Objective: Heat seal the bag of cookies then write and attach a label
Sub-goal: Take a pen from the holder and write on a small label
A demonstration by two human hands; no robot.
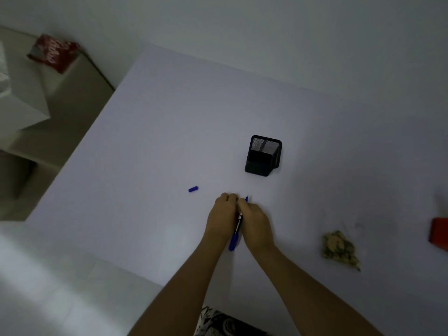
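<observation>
A clear bag of cookies [339,247] lies on the white table [169,129] at the right. My right hand [255,220] grips a blue pen [234,238], its tip near the table and its barrel sticking out toward me. My left hand [221,217] rests right beside it with curled fingers pressed on the table; what lies under those fingers is hidden. The pen's blue cap [193,189] lies loose on the table to the left of both hands.
A black mesh pen holder [264,155] stands behind the hands. A red object [439,234] is cut off by the right edge. Off the table at far left, a red packet [54,52] lies on a beige ledge.
</observation>
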